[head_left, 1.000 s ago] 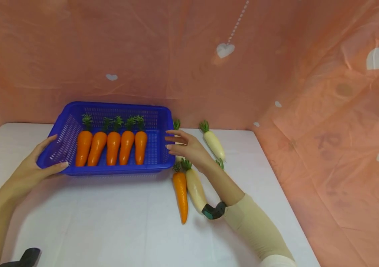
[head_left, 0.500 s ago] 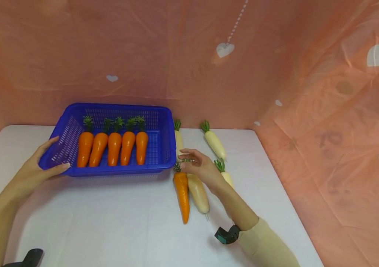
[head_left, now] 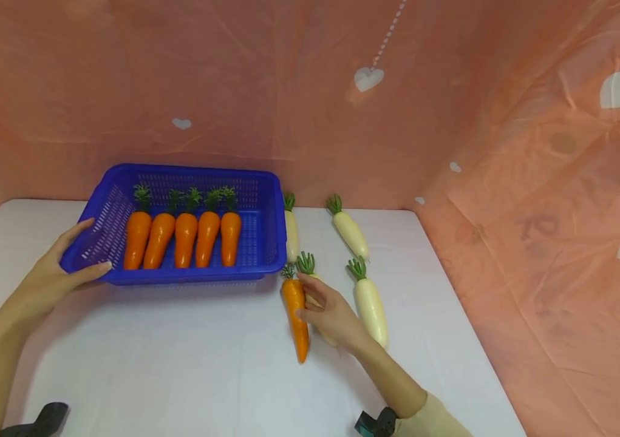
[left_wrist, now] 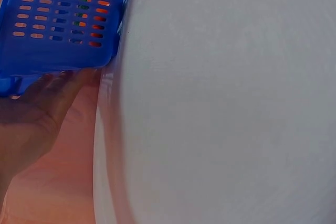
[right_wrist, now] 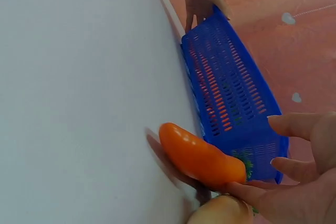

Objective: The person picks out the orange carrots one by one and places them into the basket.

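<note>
My left hand point(head_left: 50, 279) grips the left front corner of a blue plastic basket point(head_left: 178, 277), thumb over the rim. Several orange carrots point(head_left: 186, 241) lie in it side by side, green tops toward the back. On the table by the basket's right front corner is another carrot point(head_left: 292, 297). The fingers of my right hand point(head_left: 337, 315) are spread over its right side, with fingertips right at its surface. Beneath that hand lies a white radish point(right_wrist: 223, 213), mostly hidden in the head view. The right wrist view shows one finger along the carrot's thick end.
Right of my right hand is a white radish point(head_left: 371, 309), with a second radish point(head_left: 350, 233) behind it. Another radish point(head_left: 291, 235) lies close along the basket's right side. An orange curtain point(head_left: 310, 121) with white hearts rises behind the white tabletop point(head_left: 178, 364).
My right hand has left the basket's right side and moved toward me, down to the loose carrot. The left hand keeps its hold on the basket, which stays nearly in place.
</note>
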`<action>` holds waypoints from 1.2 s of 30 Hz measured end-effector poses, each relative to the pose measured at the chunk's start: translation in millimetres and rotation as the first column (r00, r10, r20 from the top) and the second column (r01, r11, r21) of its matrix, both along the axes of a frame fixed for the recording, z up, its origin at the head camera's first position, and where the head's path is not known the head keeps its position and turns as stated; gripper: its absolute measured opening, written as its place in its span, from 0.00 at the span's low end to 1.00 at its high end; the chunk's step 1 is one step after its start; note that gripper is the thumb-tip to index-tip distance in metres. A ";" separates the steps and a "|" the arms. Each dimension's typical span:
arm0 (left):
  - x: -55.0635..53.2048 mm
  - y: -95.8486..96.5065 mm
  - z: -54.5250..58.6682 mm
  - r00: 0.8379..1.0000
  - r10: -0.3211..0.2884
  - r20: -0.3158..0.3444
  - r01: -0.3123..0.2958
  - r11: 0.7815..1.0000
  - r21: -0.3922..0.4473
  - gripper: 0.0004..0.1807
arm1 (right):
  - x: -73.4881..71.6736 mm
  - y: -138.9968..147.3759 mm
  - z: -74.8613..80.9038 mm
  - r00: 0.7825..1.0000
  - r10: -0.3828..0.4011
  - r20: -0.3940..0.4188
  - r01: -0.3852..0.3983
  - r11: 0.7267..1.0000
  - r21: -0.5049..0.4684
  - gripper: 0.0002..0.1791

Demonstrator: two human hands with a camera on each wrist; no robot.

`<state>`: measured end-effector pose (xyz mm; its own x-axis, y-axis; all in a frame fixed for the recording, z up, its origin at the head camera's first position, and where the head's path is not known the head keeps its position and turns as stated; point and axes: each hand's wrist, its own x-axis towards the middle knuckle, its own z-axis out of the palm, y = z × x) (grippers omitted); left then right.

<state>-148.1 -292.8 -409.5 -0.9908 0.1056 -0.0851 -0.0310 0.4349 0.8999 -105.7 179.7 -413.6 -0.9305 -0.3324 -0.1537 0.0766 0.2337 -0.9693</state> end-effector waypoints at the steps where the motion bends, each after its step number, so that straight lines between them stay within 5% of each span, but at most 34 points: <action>1: 0.1 -0.1 0.1 1.000 0.001 0.001 -0.001 1.000 0.006 0.48 | -0.1 -1.2 -1.4 1.000 0.001 -0.006 -0.001 1.000 0.002 0.37; 10: 2.3 -0.2 0.9 0.999 -0.001 0.043 -0.001 1.000 0.028 0.47 | -4.3 -9.5 -12.4 0.991 0.033 -0.131 -0.006 0.979 0.202 0.39; 18: 2.8 -0.3 1.1 0.999 0.003 0.052 -0.005 0.999 0.036 0.47 | -16.3 -12.4 -20.7 0.984 0.098 -0.151 -0.036 0.930 0.366 0.45; 27: 2.3 -2.0 0.5 1.000 -0.002 0.023 0.002 1.000 0.014 0.47 | -25.5 -10.5 -19.2 0.986 0.109 -0.128 -0.049 0.914 0.402 0.42; 36: 0.8 -0.2 1.7 0.999 -0.006 0.038 0.005 0.999 0.035 0.47 | -31.1 2.8 -11.5 0.996 -0.004 -0.085 0.029 0.955 0.296 0.40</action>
<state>-147.3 -292.9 -407.8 -0.9863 0.1145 -0.1186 -0.0629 0.4036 0.9127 -136.8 182.5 -425.1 -0.9490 -0.2681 -0.1657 0.0058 0.5108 -0.8597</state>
